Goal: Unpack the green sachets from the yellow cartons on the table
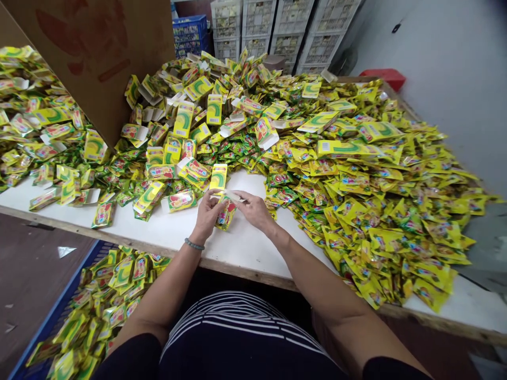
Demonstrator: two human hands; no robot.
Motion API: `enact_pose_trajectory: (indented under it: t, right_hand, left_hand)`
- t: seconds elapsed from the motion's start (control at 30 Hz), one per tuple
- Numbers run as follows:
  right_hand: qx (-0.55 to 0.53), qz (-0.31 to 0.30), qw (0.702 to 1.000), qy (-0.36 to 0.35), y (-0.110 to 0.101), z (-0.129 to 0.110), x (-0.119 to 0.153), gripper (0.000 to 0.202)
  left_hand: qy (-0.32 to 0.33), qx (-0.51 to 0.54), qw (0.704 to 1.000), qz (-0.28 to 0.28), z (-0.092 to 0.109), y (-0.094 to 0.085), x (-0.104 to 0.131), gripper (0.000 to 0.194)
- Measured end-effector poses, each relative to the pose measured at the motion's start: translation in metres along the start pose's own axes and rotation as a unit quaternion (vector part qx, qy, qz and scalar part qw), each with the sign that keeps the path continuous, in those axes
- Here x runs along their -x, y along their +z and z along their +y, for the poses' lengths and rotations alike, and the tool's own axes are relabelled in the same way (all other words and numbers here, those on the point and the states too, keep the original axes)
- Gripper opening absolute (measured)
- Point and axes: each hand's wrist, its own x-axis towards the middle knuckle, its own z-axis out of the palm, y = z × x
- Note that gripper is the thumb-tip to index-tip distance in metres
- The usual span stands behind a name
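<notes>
A small green and red printed carton [225,215] is held at the table's front edge. My left hand [206,214] is closed round its left side, a beaded bracelet on the wrist. From the right, the fingers of my right hand [253,210] pinch at a white flap at its upper end. Just beyond my fingertips is a yellow carton [218,177]; whether it touches them I cannot tell. Other cartons, such as a red-fronted one [181,200], lie left of my hands, some with white flaps open. Shiny green sachets [283,195] lie close to my right hand.
A large heap of yellow sachets [380,211] covers the right of the white table [253,253]. A brown cardboard box [99,58] stands at the back left among mixed cartons. Below left, a blue crate [59,316] holds filled-looking cartons. White crates [257,21] are stacked behind.
</notes>
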Motion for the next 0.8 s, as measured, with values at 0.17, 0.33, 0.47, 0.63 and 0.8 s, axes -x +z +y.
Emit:
enact_pose_trajectory:
  t: [0.17, 0.33, 0.47, 0.63, 0.8]
  right_hand:
    - [-0.044, -0.008, 0.999, -0.007, -0.001, -0.006, 0.001, 0.027]
    - [-0.095, -0.005, 0.995, 0.036, -0.003, 0.001, -0.002, 0.036]
    - [-0.024, -0.035, 0.999, -0.009, -0.008, -0.001, 0.0, 0.029]
    - [0.057, -0.035, 0.99, -0.121, -0.007, -0.008, 0.005, 0.025]
    - [-0.002, -0.008, 0.999, -0.035, 0.0, -0.009, 0.006, 0.024]
  left_hand:
    - [0.002, 0.007, 1.0, 0.025, 0.003, -0.001, 0.002, 0.054]
    - [0.002, -0.013, 1.0, 0.007, 0.004, -0.001, 0.002, 0.048]
    - [-0.004, -0.013, 1.0, -0.003, 0.006, -0.001, 0.002, 0.048]
    - [-0.029, 0.022, 0.999, 0.014, 0.008, -0.003, 0.003, 0.052]
    - [-0.02, 0.019, 0.999, 0.021, 0.01, -0.001, 0.003, 0.051]
